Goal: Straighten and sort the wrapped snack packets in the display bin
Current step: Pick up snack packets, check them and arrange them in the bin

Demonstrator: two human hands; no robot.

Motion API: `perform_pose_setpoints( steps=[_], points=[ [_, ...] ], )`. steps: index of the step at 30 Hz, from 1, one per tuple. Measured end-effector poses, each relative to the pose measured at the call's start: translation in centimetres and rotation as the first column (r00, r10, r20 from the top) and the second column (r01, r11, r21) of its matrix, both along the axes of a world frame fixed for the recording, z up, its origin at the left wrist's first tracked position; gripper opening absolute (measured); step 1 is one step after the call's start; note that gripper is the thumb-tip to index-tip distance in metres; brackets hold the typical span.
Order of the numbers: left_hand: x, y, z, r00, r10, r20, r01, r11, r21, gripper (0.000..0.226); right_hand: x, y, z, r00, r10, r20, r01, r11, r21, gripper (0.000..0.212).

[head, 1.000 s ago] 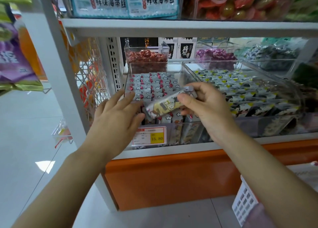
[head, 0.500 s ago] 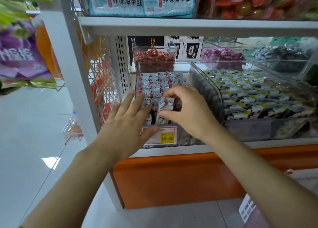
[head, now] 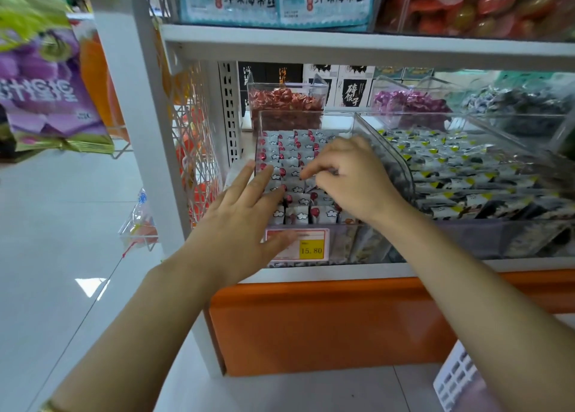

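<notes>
- Right grip (head: pixel 351 178) is curled down onto the packets (head: pixel 292 153) in the middle of the clear bin (head: pixel 306 116). One tilted packet (head: pixel 311 184) lies under its fingertips, but whether it is pinched or only pressed cannot be told.
- Left grip (head: pixel 245 215) is spread flat, with straight fingers laid on the left rows by the bin's left wall.
- The upright rows could be knocked askew if the tilted packet is forced down too hard, since the packets look light and are packed edge to edge.
- Front-row packets could be tipped over the low front wall, above the price tag (head: pixel 311 250), if the left grip is dragged forward.
- A lifted packet could be dropped into the neighbouring bin (head: pixel 385 150) of black-and-yellow packets (head: pixel 466 169), as the right grip is held just beside that bin's wall.
- A wrapper could be creased if it is squeezed hard.
</notes>
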State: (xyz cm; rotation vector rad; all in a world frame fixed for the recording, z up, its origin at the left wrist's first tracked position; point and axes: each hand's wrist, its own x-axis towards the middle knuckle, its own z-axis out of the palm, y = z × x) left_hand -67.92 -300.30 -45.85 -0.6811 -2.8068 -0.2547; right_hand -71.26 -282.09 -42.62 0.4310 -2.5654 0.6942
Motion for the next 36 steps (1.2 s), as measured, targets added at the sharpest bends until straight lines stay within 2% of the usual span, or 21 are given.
perform_pose_setpoints(
  steps=[3,6,9,11,13,15,18,21,24,26,30,32,36],
  points=[
    [-0.1,-0.1,-0.1,1.000,-0.009,-0.003,0.009,1.000,0.011,0.086,-0.9,-0.4,0.1,1.000,-0.016,-0.024,0.019,0.987,0.162,0.014],
    [-0.1,-0.1,0.0,1.000,-0.025,0.000,0.025,0.999,0.023,0.087,-1.2,-0.9,-0.5,0.999,0.005,-0.036,0.006,0.953,0.302,0.015],
    [0.0,-0.1,0.0,0.999,-0.034,0.007,0.033,0.998,0.051,0.090,-1.3,-1.1,-0.7,0.998,0.028,-0.052,-0.011,0.954,0.300,0.011],
    [0.0,0.0,0.0,0.999,-0.038,0.017,0.037,0.995,0.090,0.088,-1.2,-1.0,-0.4,0.998,0.044,-0.053,-0.036,0.988,0.148,0.010],
    [-0.1,0.0,0.0,0.999,-0.034,0.019,0.031,0.991,0.131,0.084,-0.7,-0.8,0.3,0.995,0.099,-0.034,-0.102,0.987,-0.126,0.007],
    [-0.2,0.1,0.2,1.000,-0.017,-0.015,0.019,0.985,0.174,0.077,0.2,-0.2,1.1,0.988,0.134,-0.076,-0.152,0.927,-0.342,0.010],
    [-0.1,0.4,0.7,0.987,0.024,-0.157,0.021,0.961,0.277,0.063,1.7,0.9,1.6,0.987,0.093,-0.130,-0.148,0.837,-0.528,0.020],
    [0.4,1.2,1.1,0.979,0.052,-0.199,0.035,0.911,0.411,0.051,2.9,2.1,1.2,0.994,0.078,-0.081,-0.113,0.674,-0.730,0.016],
    [1.0,2.4,1.2,0.996,0.002,-0.087,0.048,0.820,0.570,0.045,3.9,2.7,0.7,0.989,0.149,0.009,-0.066,0.492,-0.868,0.017],
    [1.2,3.0,1.3,0.999,-0.038,0.021,0.013,0.721,0.693,0.038,4.5,2.8,0.4,0.975,0.216,0.046,-0.033,0.347,-0.937,0.016],
    [1.5,3.2,1.8,0.966,-0.161,0.202,-0.120,0.414,0.902,0.023,5.3,3.4,-0.2,0.930,0.353,0.099,0.057,0.130,-0.990,0.008],
    [1.6,3.2,1.9,0.958,-0.179,0.225,-0.157,0.328,0.932,0.020,5.6,3.8,-0.5,0.899,0.421,0.120,0.095,0.081,-0.992,0.010],
    [1.5,3.1,1.8,0.943,-0.210,0.259,-0.211,0.224,0.952,0.017,6.0,4.1,-0.7,0.874,0.463,0.148,0.127,0.078,-0.989,0.016]
  ],
)
